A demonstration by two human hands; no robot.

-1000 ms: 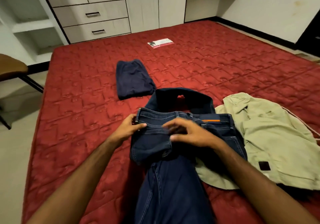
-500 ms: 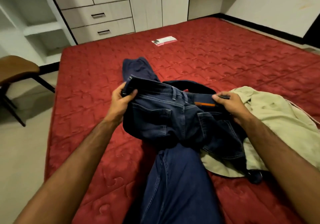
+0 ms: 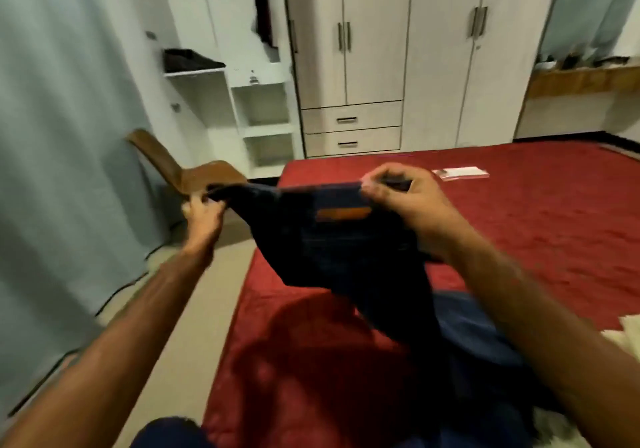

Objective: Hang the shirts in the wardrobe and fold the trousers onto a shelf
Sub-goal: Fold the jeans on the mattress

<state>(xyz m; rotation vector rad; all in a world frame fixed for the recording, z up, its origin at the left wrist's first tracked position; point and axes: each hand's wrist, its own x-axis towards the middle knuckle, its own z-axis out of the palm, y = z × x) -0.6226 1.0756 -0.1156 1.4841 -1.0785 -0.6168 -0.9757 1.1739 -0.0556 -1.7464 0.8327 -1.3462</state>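
Both hands hold a pair of dark blue jeans (image 3: 349,250) up off the bed (image 3: 540,226) by the waistband, which runs roughly level between them. The left hand (image 3: 202,214) has its fingers curled tight around the waistband's left end, out past the edge of the bed and above the floor. The right hand (image 3: 403,198) pinches the other end, thumb and fingers closed over the denim, with an orange patch (image 3: 343,213) on the waistband just to its left. From the hands the jeans hang down and back toward the person, and the legs trail onto the red quilted cover below the right forearm. Beyond the left hand stands a brown chair (image 3: 194,170), and past that an open white shelf unit (image 3: 242,108) with a dark folded item (image 3: 190,60) on an upper shelf. Straight ahead of the hands is the wardrobe (image 3: 398,49), its doors closed and two drawers at its base. A small white packet (image 3: 460,172) lies on the bed just beyond the right hand. Pale cloth (image 3: 623,330) shows at the frame edge below the right forearm. The picture is motion-blurred, so finer detail of the grip is unclear.
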